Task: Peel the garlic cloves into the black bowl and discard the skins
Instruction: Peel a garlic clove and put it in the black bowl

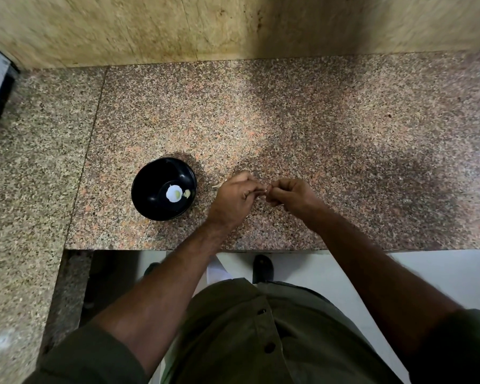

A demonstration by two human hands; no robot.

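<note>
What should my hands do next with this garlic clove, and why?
Probably finish pulling the skin off: both the left hand and right hand pinch something small between them over the counter, right of the black bowl. Then drop the clove into it.

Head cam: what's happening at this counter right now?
A person stands at a speckled granite counter, both hands together just right of a black bowl. The left hand and right hand pinch something small between the fingertips, most likely a garlic clove being peeled, though it is too hidden to confirm. The bowl holds one pale peeled clove beside a bright glare spot. A thin sliver, probably skin, pokes out by the left hand.
</note>
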